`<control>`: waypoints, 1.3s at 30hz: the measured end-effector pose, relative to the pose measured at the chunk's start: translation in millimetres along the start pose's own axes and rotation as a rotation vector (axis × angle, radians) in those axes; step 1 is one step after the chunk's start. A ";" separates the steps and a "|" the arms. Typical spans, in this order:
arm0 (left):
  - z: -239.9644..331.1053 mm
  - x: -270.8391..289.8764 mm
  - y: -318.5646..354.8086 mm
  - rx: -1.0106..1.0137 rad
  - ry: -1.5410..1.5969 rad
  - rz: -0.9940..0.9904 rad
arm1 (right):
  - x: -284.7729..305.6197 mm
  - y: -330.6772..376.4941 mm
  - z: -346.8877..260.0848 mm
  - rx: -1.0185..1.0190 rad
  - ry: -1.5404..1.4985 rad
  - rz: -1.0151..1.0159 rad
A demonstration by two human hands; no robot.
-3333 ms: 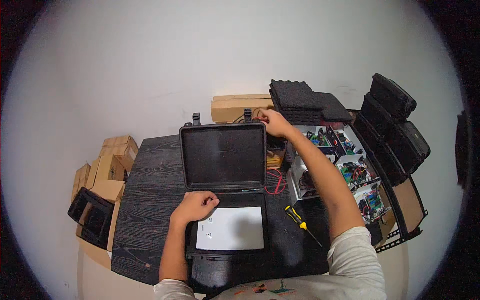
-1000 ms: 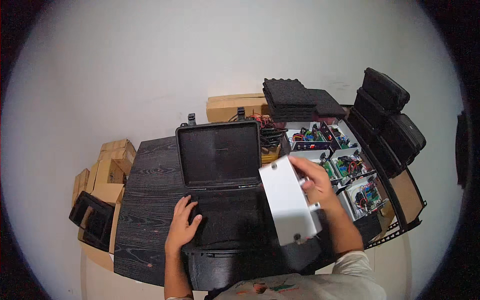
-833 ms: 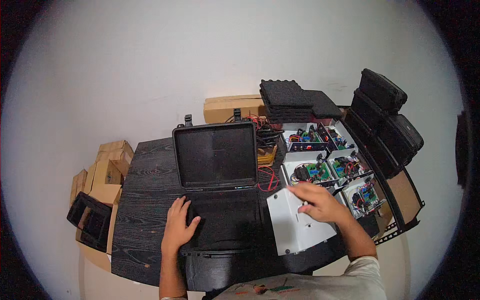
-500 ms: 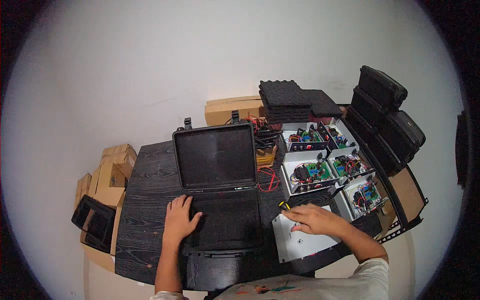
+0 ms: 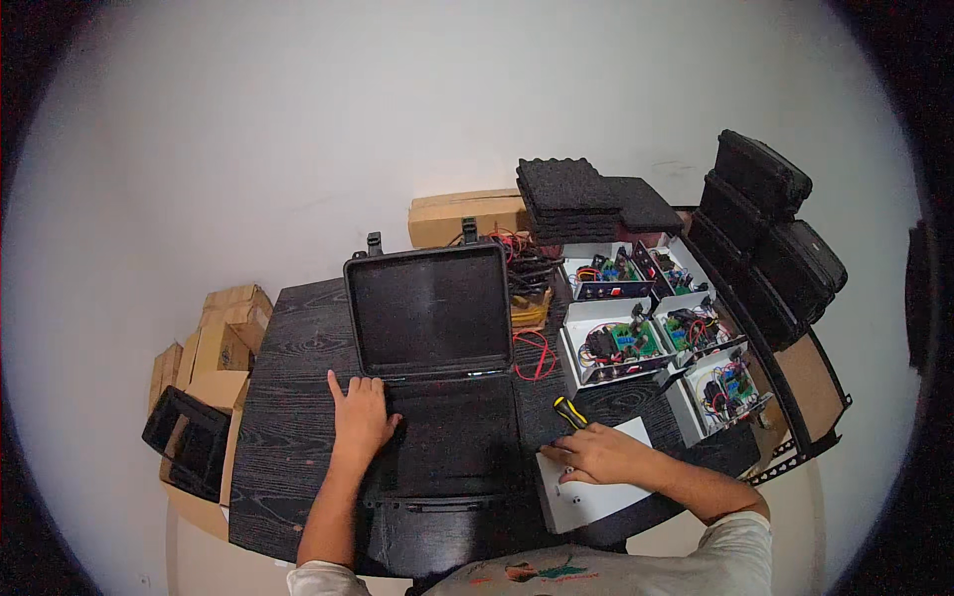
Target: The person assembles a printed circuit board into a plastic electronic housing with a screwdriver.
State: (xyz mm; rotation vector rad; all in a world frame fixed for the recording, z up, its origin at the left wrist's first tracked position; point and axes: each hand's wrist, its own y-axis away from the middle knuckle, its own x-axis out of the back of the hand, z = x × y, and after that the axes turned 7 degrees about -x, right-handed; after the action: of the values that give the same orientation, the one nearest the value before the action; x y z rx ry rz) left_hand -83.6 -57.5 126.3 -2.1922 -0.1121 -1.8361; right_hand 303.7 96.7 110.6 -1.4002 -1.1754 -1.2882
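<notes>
An open black hard case stands in front of me, its lid up and dark lining in its base. My left hand lies on the left side of the case base near the hinge, fingers apart and empty. To the right of the case, my right hand rests on a white metal box, fingers stretched toward its far left corner. Part of the box is hidden beneath that hand and forearm. Just beyond the fingers lies a screwdriver with a yellow and black handle.
Several white housings with circuit boards fill the table's right side. Behind them sit stacked black foam sheets. Red and black cables lie beside the lid. Black cases are piled far right; cardboard boxes stand left.
The white box has shifted toward me and turned, with my right hand on it. More of the screwdriver handle shows. My left hand has turned, its fingers spreading along the case edge.
</notes>
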 end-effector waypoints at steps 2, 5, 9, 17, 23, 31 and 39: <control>2.7 -4.3 -2.7 0.024 -0.067 0.002 | -1.7 -0.3 0.8 0.007 0.000 0.003; 2.6 -14.4 -3.2 0.044 -0.163 -0.002 | -2.4 -2.4 0.4 0.016 -0.007 0.015; -4.8 -3.8 2.2 0.024 -0.102 0.061 | 2.0 -7.5 -2.1 0.014 -0.027 0.010; -9.4 29.2 16.8 0.017 0.082 0.191 | 6.7 -3.5 -15.0 -0.057 -0.194 0.037; -42.3 100.5 52.9 0.103 0.348 0.661 | -0.9 -4.4 -17.8 -0.156 -0.270 0.091; -233.0 135.1 153.2 0.616 -0.001 0.960 | -1.1 -5.7 -18.9 -0.188 -0.298 0.108; -394.4 57.4 279.8 1.031 -0.164 0.746 | -3.2 -4.1 -19.5 -0.222 -0.326 0.114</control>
State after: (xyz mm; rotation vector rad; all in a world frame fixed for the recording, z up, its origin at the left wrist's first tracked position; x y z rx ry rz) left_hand -382.5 -435.3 197.5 -1.3455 -0.1858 -0.8572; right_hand 296.2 78.0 109.0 -1.8670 -1.1696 -1.1658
